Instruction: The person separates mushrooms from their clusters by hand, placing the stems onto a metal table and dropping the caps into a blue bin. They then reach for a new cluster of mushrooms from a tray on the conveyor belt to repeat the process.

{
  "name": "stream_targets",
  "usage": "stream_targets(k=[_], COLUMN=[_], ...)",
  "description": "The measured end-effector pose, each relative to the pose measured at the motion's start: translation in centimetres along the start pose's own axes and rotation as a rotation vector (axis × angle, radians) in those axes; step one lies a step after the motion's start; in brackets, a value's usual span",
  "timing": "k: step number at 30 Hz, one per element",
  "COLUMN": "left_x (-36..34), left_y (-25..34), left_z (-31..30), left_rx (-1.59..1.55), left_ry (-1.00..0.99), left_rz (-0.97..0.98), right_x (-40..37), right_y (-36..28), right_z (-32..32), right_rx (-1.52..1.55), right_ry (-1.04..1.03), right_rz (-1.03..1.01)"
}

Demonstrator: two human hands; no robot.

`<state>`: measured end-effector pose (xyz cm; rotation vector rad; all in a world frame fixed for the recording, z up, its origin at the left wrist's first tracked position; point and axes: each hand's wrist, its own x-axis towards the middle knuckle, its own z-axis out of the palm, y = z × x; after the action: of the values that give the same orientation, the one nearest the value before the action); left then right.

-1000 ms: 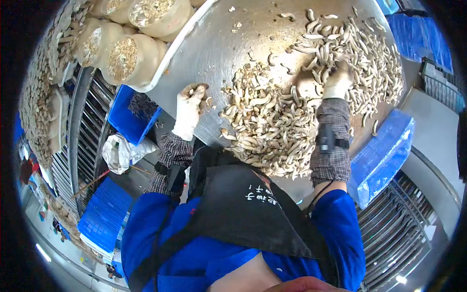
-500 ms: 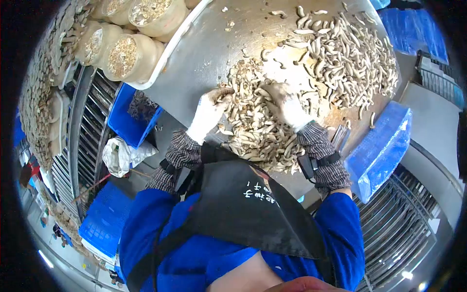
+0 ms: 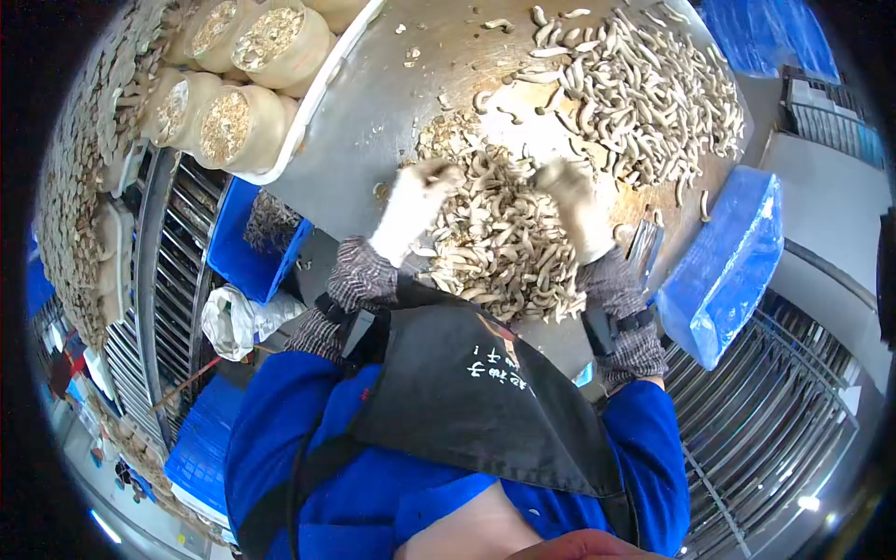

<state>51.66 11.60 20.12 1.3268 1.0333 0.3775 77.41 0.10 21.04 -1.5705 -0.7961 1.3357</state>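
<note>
A heap of small pale-stemmed mushrooms (image 3: 504,243) with grey-brown caps lies on the metal table (image 3: 359,121) in front of my body. My left hand (image 3: 417,198), in a white glove with soiled fingertips, is at the heap's left edge. Its fingers are curled, and whatever they hold is hidden. On the heap's right side is my right hand (image 3: 574,201), also gloved and smeared by motion, so its fingers do not show clearly. Crumbly pale debris (image 3: 448,135) lies at the heap's far end. A second, wider spread of mushrooms (image 3: 644,103) covers the far right.
Wide-mouthed bottles (image 3: 238,126) filled with crumbly material stand in a white-rimmed tray (image 3: 285,154) at the left. Below it sit a blue crate (image 3: 233,238) and a white bag (image 3: 229,322). A blue plastic-wrapped bundle (image 3: 723,271) borders the table's right side, near metal racks (image 3: 747,411).
My right hand has moved slightly right and is more blurred. My left hand remains at the heap's left edge. Mushrooms between the hands have shifted, and the whole view has tilted a little.
</note>
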Motion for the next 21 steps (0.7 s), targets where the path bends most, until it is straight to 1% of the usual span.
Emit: stream_targets(k=[1, 2, 3, 4, 5, 6, 7, 8, 9, 11, 12, 13, 15, 16, 17, 19, 20, 21], left_x=[0.2, 0.2, 0.1, 0.3, 0.2, -0.2, -0.6, -0.9, -1.3, -1.8, -1.7, -1.5, -0.9, -0.8, -0.5, -0.3, -0.3, -0.5], left_y=[-1.2, -1.8, -2.4, -3.7, -5.0, -5.1, -5.4, -5.8, -5.1, -5.1, -5.4, -5.5, -5.6, -5.7, -6.4, -7.1, -7.5, -7.1], left_z=[-0.7, -1.4, -2.2, -2.9, -3.0, -3.3, -3.4, -2.9, -2.4, -1.4, -1.0, -0.8, -0.6, -0.6, -0.8, -1.1, -1.3, -1.4], left_rx=[-0.024, -0.079, -0.136, -0.082, -0.082, -0.006, 0.067, 0.124, 0.384, 0.519, 0.492, 0.493, 0.522, 0.517, 0.512, 0.239, 0.264, 0.264], left_ry=[0.094, 0.14, 0.187, 0.197, 0.203, 0.131, 0.059, 0.04, 0.086, 0.116, 0.151, 0.151, 0.156, 0.149, 0.158, 0.12, 0.143, 0.142], left_rz=[-0.009, -0.023, -0.038, 0.035, 0.036, -0.036, -0.117, -0.135, -0.051, -0.044, -0.038, -0.037, -0.074, -0.069, -0.072, -0.087, -0.058, -0.057], right_x=[1.2, 3.0, 3.3, 2.9, 2.6, 2.3, 1.8, 2.3, 2.6, 2.7, 3.1, 3.5, 4.0, 3.7, 3.2, 2.4, 1.9, 1.3], right_y=[-1.2, 0.0, -1.2, -1.5, -1.7, 0.2, -1.5, 0.2, 1.9, 2.2, 3.0, 3.5, 3.4, 2.3, 2.2, 2.1, 1.9, 1.3], right_z=[-1.5, -4.0, -4.0, -3.3, -2.3, -1.7, 1.1, 2.1, 2.9, 4.9, 5.3, 5.2, 5.3, 5.5, 5.6, 5.5, 5.6, 6.1], right_rx=[0.112, 0.839, 1.056, 0.754, 0.449, -0.285, -0.386, -0.659, -0.919, -1.17, -1.236, -1.237, -1.351, -1.276, -1.278, -1.106, -0.914, -0.915], right_ry=[0.195, 0.168, 0.361, 0.452, 0.527, 0.483, 0.362, 0.15, -0.073, -0.222, -0.198, -0.197, -0.173, -0.132, -0.141, -0.016, 0.012, 0.013], right_rz=[-0.039, -0.159, -0.108, -0.052, -0.001, -0.043, 0.061, -0.144, -0.353, -0.365, -0.432, -0.433, -0.577, -0.636, -0.642, -0.423, -0.282, -0.282])
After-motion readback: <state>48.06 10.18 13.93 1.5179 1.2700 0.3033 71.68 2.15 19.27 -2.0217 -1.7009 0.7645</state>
